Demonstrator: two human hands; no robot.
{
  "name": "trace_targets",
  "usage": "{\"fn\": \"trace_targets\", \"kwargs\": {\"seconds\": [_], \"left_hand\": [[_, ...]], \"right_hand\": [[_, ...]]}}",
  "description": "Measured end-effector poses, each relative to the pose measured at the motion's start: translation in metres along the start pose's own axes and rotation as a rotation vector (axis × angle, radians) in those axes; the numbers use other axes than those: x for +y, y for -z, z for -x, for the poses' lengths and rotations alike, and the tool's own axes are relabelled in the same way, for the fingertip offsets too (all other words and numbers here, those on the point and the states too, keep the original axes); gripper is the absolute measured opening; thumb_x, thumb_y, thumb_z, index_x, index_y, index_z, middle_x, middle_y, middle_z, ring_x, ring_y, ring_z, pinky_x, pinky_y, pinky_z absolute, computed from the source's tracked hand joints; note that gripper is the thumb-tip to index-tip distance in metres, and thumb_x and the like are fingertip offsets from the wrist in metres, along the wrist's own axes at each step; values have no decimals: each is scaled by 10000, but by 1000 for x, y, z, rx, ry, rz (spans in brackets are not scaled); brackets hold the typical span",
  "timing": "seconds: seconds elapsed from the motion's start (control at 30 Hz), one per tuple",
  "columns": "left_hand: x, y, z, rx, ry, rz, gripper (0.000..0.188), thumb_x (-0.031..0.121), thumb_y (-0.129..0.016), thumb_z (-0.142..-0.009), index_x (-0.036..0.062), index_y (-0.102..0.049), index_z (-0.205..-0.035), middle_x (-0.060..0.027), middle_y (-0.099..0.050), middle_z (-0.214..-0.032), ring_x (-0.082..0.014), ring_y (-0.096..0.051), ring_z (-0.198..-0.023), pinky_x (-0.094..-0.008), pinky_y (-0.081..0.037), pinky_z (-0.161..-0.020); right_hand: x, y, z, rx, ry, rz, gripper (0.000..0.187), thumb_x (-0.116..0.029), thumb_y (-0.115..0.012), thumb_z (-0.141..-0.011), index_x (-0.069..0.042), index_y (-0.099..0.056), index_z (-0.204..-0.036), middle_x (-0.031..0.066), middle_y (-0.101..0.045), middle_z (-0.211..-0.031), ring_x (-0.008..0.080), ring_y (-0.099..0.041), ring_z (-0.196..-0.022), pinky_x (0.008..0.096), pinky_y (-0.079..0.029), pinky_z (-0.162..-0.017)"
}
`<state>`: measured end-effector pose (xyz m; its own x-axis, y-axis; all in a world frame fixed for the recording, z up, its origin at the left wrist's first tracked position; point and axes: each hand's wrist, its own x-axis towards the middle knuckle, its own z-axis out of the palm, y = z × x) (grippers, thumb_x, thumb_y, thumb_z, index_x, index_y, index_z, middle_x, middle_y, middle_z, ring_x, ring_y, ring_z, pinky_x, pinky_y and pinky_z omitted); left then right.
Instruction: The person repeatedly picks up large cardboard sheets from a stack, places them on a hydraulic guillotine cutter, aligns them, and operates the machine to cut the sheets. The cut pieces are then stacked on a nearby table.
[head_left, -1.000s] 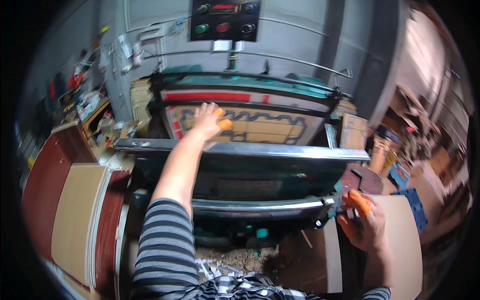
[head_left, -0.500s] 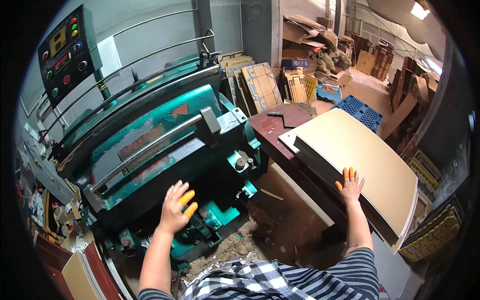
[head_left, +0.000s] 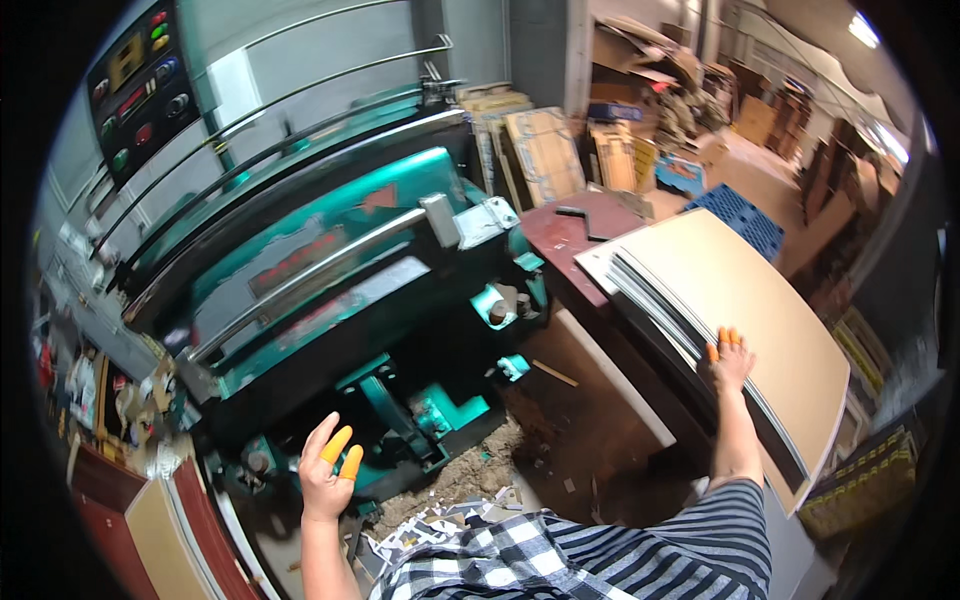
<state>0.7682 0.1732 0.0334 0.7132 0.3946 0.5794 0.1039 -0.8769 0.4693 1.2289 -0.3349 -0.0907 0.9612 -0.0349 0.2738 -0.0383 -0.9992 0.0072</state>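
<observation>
My right hand [head_left: 731,360] rests on the near edge of the top tan sheet [head_left: 775,320] of a stack of large boards, fingers spread and tipped with orange finger cots. Along that edge, several layers show as pale and dark lines. My left hand [head_left: 328,475] is raised in front of a big green machine [head_left: 415,178], touching nothing. Its fingers are apart, two of them in yellow-orange cots. A steel bar [head_left: 320,275] runs across the front of the machine.
A dark red table [head_left: 560,232] carries the stack and a black angled piece [head_left: 590,222]. Paper scraps [head_left: 440,530] litter the floor below the machine. Boards [head_left: 165,530] stand at lower left, a control panel [head_left: 140,95] at upper left. A blue pallet [head_left: 738,222] lies beyond the table.
My left hand has drawn back toward me and left. My right hand has slid slightly farther over the sheet. The view has turned a little, and the stack's edge shows more separate layers.
</observation>
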Motion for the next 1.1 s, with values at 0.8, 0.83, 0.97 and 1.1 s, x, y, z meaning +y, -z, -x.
{"fn": "trace_targets", "kwargs": {"seconds": [0.8,0.83,0.97,1.1], "left_hand": [[-96,79,48,-103,563,-707,714,391,-663,-844,30,-397,-1400,-164,-381,-1459,-353,-251,-1398,-452,-186,-1152],[-108,77,65,-207,628,-751,765,461,-633,-845,36,-367,-1422,-163,-321,-1494,-361,-204,-1412,-456,-157,-1159],[-93,81,103,-486,766,-643,870,667,-572,-787,115,-382,-1432,-132,-282,-1521,-385,-162,-1421,-526,-108,-1151],[-40,118,119,-533,638,-541,969,723,-637,-683,118,-415,-1406,-125,-317,-1506,-381,-191,-1415,-556,-130,-1137]], "right_hand": [[-385,83,112,-65,1268,-369,742,-579,-543,-857,-141,-364,-1429,146,-355,-1472,314,-317,-1368,569,-245,-1067],[-383,82,126,-222,1262,-308,750,-611,-522,-845,-160,-372,-1425,111,-337,-1491,324,-292,-1370,593,-203,-1076],[-340,90,138,-446,1231,-368,711,-626,-505,-855,-151,-446,-1380,118,-382,-1460,312,-275,-1384,586,-173,-1084],[-280,136,127,-450,1341,-418,954,-686,-691,-651,-89,-480,-1365,176,-420,-1418,306,-342,-1353,484,-183,-1113]]}}
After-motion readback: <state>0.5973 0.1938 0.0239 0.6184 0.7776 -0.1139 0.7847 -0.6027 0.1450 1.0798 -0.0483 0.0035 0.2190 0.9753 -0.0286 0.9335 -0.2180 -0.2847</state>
